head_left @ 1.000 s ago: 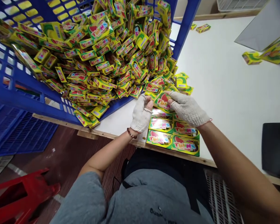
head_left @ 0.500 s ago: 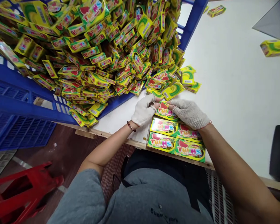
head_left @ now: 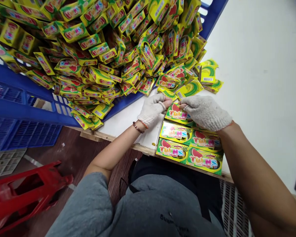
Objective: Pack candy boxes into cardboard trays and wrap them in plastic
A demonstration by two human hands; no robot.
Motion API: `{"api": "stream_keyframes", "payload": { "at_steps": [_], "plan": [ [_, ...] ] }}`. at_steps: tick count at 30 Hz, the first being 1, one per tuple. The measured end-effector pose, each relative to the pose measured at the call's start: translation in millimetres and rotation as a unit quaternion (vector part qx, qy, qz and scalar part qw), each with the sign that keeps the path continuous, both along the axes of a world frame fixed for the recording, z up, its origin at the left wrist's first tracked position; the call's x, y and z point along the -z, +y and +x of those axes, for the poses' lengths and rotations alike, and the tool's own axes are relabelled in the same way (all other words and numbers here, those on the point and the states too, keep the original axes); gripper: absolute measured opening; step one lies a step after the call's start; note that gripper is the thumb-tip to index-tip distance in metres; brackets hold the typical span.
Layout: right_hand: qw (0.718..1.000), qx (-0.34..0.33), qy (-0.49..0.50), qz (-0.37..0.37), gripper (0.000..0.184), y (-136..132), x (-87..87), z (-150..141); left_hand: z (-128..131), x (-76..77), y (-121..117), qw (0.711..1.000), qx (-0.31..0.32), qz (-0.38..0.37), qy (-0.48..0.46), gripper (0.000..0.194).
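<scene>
Both my hands wear white knit gloves with bare fingertips. My left hand [head_left: 153,109], with a beaded bracelet at the wrist, is closed, thumb and fingers pinching at the upper left corner of a small yellow-green TWINS candy box [head_left: 175,113]. From the right, my right hand [head_left: 207,112] curls its fingers over the same box's top edge and hides part of it. Below this box, two rows of matching boxes [head_left: 175,131] lie face up, side by side, at the table's front edge. Loose candy boxes [head_left: 189,89] lie just beyond my fingertips.
A tipped blue plastic crate [head_left: 123,107] spills a large heap of candy boxes [head_left: 101,72] onto the white table [head_left: 259,98]. Further blue crates [head_left: 34,135] stand at lower left. A red plastic stool [head_left: 27,197] is on the floor.
The view has shifted slightly, closer to the heap and rows. Both hands stay at the same candy box, with only small finger movement.
</scene>
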State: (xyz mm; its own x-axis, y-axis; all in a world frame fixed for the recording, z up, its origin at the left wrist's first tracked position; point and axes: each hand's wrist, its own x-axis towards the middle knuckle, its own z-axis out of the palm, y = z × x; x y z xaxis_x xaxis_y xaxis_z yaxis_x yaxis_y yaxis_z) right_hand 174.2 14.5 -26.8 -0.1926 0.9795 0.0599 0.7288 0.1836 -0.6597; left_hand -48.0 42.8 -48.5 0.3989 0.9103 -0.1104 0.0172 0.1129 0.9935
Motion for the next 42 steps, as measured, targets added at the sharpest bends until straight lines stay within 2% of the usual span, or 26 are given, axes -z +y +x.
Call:
{"api": "stream_keyframes", "payload": {
  "at_steps": [3, 7, 12, 17, 19, 22, 25, 28, 31, 33, 35, 37, 39, 42],
  "plan": [
    [0.996, -0.054, -0.073, -0.012, 0.026, 0, -2.3, 0, -3, -1.5, -3, 0.998, 0.007, 0.060, 0.030, 0.023],
    [0.992, -0.061, -0.108, 0.009, 0.028, -17, 5.3, -4, -11, -2.5, -13, 0.977, -0.003, 0.196, 0.090, 0.023],
    [0.993, -0.025, -0.091, 0.076, 0.040, -37, 23.6, -8, -14, 9.0, -21, 0.973, -0.003, 0.201, 0.112, 0.027],
    [0.987, -0.071, -0.129, 0.068, 0.040, -37, 25.8, -14, -11, 20.5, -35, 0.959, -0.017, 0.244, 0.142, 0.033],
    [0.984, -0.069, -0.151, 0.061, 0.042, -37, 25.5, -18, -10, 18.3, -36, 0.958, -0.020, 0.235, 0.165, 0.026],
    [0.986, -0.046, -0.147, 0.070, 0.050, -39, 28.5, -22, -4, 5.7, -34, 0.944, -0.011, 0.253, 0.214, 0.016],
    [0.994, 0.012, -0.058, 0.097, 0.058, -40, 34.3, -19, 11, -8.6, -40, 0.912, 0.018, 0.331, 0.241, 0.028],
    [0.982, 0.122, 0.111, 0.097, 0.058, -31, 40.0, -7, 28, -12.2, -60, 0.887, 0.077, 0.385, 0.242, 0.047],
    [0.930, 0.227, 0.282, 0.066, 0.056, -12, 44.5, 7, 39, -7.9, -78, 0.848, 0.159, 0.407, 0.300, 0.060],
    [0.888, 0.264, 0.373, 0.043, 0.056, 0, 45.2, 10, 41, -7.4, -81, 0.818, 0.191, 0.415, 0.349, 0.062],
    [0.850, 0.279, 0.447, 0.027, 0.058, 7, 41.4, 8, 41, -12.2, -79, 0.791, 0.206, 0.421, 0.393, 0.062],
    [0.825, 0.279, 0.491, 0.018, 0.062, 4, 32.4, 3, 41, -21.2, -80, 0.764, 0.210, 0.427, 0.436, 0.061],
    [0.820, 0.269, 0.505, 0.015, 0.066, -6, 21.2, -1, 40, -30.0, -85, 0.735, 0.216, 0.439, 0.469, 0.059],
    [0.833, 0.248, 0.495, 0.016, 0.069, -30, 9.6, 2, 36, -33.8, -94, 0.706, 0.235, 0.466, 0.478, 0.060]
  ]
}}
